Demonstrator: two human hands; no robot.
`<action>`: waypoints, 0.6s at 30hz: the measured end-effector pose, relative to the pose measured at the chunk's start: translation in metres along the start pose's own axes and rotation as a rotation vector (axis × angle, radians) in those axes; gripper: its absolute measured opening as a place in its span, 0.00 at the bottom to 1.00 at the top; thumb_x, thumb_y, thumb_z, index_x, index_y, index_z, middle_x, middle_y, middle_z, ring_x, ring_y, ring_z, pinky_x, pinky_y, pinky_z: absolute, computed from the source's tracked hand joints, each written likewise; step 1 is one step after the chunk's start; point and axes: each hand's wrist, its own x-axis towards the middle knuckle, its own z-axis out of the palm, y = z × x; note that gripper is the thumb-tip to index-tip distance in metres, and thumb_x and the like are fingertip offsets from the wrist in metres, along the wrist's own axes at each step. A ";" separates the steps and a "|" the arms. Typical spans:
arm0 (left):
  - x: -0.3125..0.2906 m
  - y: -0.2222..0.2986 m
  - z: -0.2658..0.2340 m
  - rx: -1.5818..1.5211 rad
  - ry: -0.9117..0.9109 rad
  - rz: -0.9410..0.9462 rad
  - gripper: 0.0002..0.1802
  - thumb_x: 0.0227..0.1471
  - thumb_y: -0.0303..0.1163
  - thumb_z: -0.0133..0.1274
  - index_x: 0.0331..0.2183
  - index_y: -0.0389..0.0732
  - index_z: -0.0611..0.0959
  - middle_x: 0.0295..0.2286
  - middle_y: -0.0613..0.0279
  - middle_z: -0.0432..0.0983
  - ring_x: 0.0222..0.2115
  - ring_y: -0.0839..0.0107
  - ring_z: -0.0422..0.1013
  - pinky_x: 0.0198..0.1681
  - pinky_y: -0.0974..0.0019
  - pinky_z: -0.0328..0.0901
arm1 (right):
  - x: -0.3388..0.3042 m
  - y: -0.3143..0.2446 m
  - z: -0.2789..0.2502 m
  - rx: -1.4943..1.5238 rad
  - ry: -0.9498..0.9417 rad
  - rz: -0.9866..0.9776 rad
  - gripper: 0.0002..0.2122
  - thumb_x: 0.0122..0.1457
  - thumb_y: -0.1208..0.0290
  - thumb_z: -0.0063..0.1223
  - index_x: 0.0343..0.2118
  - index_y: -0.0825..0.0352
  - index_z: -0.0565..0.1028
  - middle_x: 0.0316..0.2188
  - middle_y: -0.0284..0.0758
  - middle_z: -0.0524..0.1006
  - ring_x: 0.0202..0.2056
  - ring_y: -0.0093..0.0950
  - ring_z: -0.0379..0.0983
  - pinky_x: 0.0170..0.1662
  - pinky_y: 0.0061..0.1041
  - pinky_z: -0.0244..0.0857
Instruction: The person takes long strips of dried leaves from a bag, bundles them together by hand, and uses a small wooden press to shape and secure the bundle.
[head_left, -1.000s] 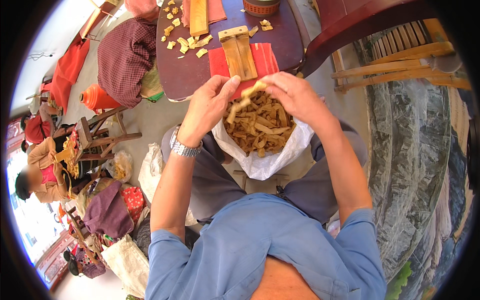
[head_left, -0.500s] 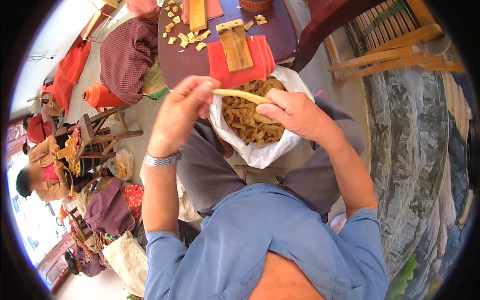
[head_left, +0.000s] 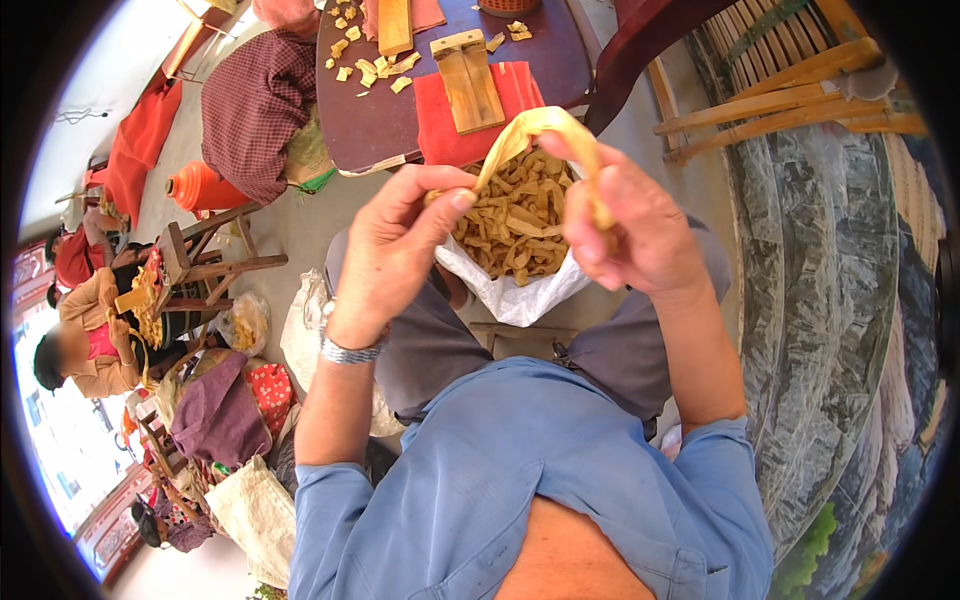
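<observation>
A long pale yellow strip point(head_left: 545, 118), soft and flat, arches upward between my two hands. My left hand point(head_left: 400, 230) pinches one end between thumb and fingertips. On the other side my right hand point(head_left: 640, 225), slightly blurred, has its fingers closed on the strip's other end. Beneath them stands a white woven sack point(head_left: 500, 302) between my knees, its mouth wide and full of brownish-yellow twisted pieces point(head_left: 515, 235). Beyond the sack, a wooden block point(head_left: 468, 90) with a raised crosspiece lies on a folded red cloth point(head_left: 435, 120).
The dark red table point(head_left: 365, 125) carries scattered yellow scraps point(head_left: 375, 68), a second wooden board point(head_left: 395, 28) and a basket point(head_left: 508, 7). At left are a wooden stool point(head_left: 205, 262) and a seated person point(head_left: 95, 335) handling yellow strips. A wooden chair frame point(head_left: 770, 105) stands right.
The strip, nearly straight half a second ago, is now bent into a raised arch. My left hand has moved right and slightly down; my right hand has turned and shifted right.
</observation>
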 end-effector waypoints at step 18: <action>-0.013 -0.025 0.035 -0.395 -0.064 -0.316 0.11 0.68 0.35 0.46 0.48 0.42 0.75 0.32 0.68 0.76 0.31 0.80 0.73 0.34 0.73 0.70 | 0.000 0.069 0.001 -0.579 0.326 -0.134 0.25 0.65 0.69 0.55 0.63 0.67 0.64 0.26 0.31 0.77 0.23 0.20 0.71 0.27 0.20 0.65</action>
